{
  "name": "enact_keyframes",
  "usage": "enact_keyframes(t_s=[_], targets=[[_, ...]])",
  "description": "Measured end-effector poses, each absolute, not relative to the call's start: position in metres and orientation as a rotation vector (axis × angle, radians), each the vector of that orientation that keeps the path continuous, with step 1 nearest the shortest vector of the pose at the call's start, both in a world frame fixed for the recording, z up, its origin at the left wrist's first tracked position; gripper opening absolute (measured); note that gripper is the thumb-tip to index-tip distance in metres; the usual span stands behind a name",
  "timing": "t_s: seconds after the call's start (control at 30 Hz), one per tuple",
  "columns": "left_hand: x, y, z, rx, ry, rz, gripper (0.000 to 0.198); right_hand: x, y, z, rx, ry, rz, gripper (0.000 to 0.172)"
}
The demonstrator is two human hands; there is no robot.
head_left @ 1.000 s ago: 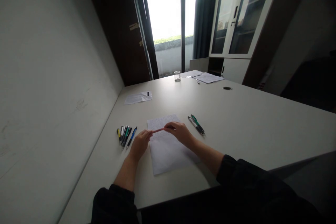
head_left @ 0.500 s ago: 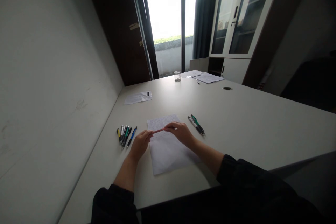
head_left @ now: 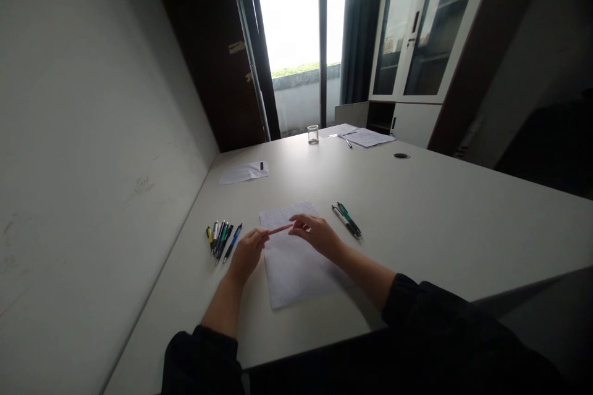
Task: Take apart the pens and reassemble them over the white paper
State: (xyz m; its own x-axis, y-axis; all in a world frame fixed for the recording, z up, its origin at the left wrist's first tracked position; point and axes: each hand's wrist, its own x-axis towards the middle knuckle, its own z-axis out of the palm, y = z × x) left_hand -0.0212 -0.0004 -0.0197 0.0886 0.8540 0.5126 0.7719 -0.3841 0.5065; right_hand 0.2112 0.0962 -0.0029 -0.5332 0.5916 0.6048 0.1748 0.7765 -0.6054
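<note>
A thin red pen [head_left: 280, 229] is held level just above a written sheet of paper [head_left: 296, 265] on the white desk [head_left: 417, 210]. My left hand [head_left: 248, 253] pinches its left end. My right hand [head_left: 317, 233] is at its right end, fingertips loosely curled around or just off the tip. A row of several pens [head_left: 221, 238] lies to the left of my left hand. Two or three more pens [head_left: 347, 221], one green, lie to the right of my right hand.
A folded paper with a black clip [head_left: 244, 171] lies farther back near the wall. A small glass [head_left: 313, 134] and more papers with a pen [head_left: 365, 136] sit at the far end. A cable hole [head_left: 401, 155] is in the desk; a cabinet [head_left: 417, 31] stands behind.
My right hand's fingers have loosened and shifted slightly off the pen's right end; the pen stays in my left hand, its right tip a little more exposed.
</note>
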Motion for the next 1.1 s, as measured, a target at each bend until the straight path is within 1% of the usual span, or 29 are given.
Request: enact_keyframes(t_s=[0.07, 0.2, 0.33, 0.43, 0.63, 0.77, 0.87, 0.97, 1.1], targets=[[-0.0216, 0.0, -0.0198, 2.238, 1.697, 1.181, 0.019, 0.2105, 0.0967, -0.0038, -0.543, -2.077, 0.644, 0.024], [-0.0205, -0.0002, -0.0184, 2.277, 1.712, 1.167, 0.018, 0.2097, 0.0966, -0.0037, -0.526, -2.074, 0.595, 0.012], [-0.0191, -0.0014, -0.0169, 2.305, 1.699, 1.148, 0.019, 0.21, 0.0967, -0.0037, -0.551, -2.101, 0.552, 0.01], [-0.0186, -0.0022, -0.0165, 2.316, 1.69, 1.137, 0.02, 0.2111, 0.0961, -0.0038, -0.567, -2.153, 0.492, 0.013], [-0.0174, -0.0018, -0.0158, 2.337, 1.697, 1.112, 0.02, 0.2128, 0.0941, -0.0013, -0.563, -2.24, 0.407, 0.028], [-0.0193, -0.0006, -0.0177, 2.306, 1.722, 1.146, 0.021, 0.2119, 0.0942, -0.0004, -0.578, -2.176, 0.465, 0.02], [-0.0211, -0.0001, -0.0196, 2.288, 1.731, 1.168, 0.021, 0.2109, 0.0955, -0.002, -0.559, -2.126, 0.512, 0.019], [-0.021, -0.0006, -0.0197, 2.293, 1.733, 1.155, 0.021, 0.2108, 0.0964, -0.0037, -0.523, -2.126, 0.503, 0.011], [-0.0188, -0.002, -0.0177, 2.305, 1.721, 1.135, 0.021, 0.2118, 0.0952, -0.0032, -0.537, -2.145, 0.483, 0.009]])
